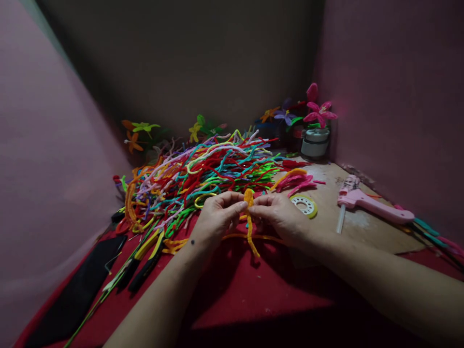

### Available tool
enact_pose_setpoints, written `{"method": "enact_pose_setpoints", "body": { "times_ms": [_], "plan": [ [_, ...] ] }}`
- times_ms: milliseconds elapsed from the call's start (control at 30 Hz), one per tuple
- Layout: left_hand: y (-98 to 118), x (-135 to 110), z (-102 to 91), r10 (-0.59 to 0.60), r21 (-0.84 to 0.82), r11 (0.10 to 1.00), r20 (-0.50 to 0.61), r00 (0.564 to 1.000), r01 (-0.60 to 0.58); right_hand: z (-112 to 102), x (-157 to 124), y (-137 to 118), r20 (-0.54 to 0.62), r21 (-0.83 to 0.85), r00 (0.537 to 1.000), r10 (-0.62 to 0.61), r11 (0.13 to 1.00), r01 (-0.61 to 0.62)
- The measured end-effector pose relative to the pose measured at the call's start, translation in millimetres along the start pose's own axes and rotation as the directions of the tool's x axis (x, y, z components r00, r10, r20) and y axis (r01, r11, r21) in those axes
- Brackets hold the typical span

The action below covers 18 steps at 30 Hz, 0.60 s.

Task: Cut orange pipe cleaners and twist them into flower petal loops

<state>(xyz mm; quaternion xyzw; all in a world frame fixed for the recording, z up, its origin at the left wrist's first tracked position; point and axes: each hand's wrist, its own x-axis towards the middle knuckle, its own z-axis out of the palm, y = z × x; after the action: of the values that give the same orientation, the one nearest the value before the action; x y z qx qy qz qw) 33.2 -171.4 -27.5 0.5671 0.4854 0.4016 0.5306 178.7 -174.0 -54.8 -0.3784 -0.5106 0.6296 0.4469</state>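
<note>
My left hand and my right hand meet over the red cloth, both pinching an orange pipe cleaner. Its top is bent into a small loop between my fingertips, and its tail hangs down toward the cloth. A second orange strand lies flat under my hands. Just behind my hands spreads a big heap of pipe cleaners in many colours.
A pink glue gun lies on a board at the right, with a roll of tape near my right hand. Finished pipe-cleaner flowers stand in pots at the back. Black-handled tools lie at the left. Pink walls close in both sides.
</note>
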Motion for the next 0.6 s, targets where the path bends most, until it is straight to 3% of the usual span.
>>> {"method": "enact_pose_setpoints", "body": {
  "times_ms": [100,367,600],
  "plan": [
    [0,-1,2.0,-0.020,-0.069,0.997,-0.022,1.000,0.018,1,-1,0,0.016,0.030,1.000,0.014,0.999,-0.015],
    [-9,-2,10.9,0.089,-0.198,0.974,-0.125,0.988,-0.112,0,-1,4,-0.036,-0.009,0.997,-0.072,0.997,0.072],
    [-6,1,5.4,-0.005,-0.173,0.985,0.003,1.000,0.006,2,-3,4,-0.023,-0.072,0.999,-0.031,0.997,0.029]
  ]
}}
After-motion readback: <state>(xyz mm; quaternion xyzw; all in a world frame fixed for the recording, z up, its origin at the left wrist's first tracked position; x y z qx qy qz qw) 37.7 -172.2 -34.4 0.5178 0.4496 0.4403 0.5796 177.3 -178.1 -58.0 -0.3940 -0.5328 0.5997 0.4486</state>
